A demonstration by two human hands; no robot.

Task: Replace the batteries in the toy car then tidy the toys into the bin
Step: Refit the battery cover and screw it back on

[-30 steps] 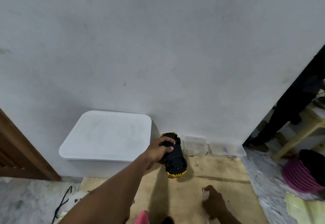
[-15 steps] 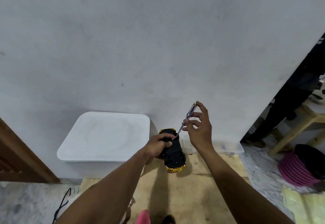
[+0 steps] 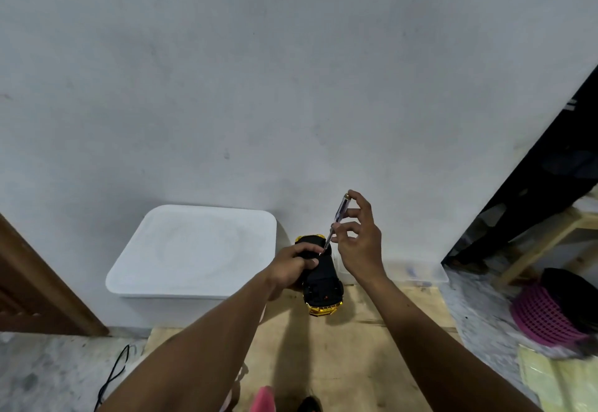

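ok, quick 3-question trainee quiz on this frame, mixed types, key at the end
1. True or false: the white bin has its lid on.
2. The right hand pinches: A) a battery, B) a screwdriver, C) a cable.
3. Fill in: the left hand grips the ____.
Key: 1 true; 2 B; 3 toy car.

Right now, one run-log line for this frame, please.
left grip holds toy car | right grip pinches screwdriver, tip at car underside | bin lid on
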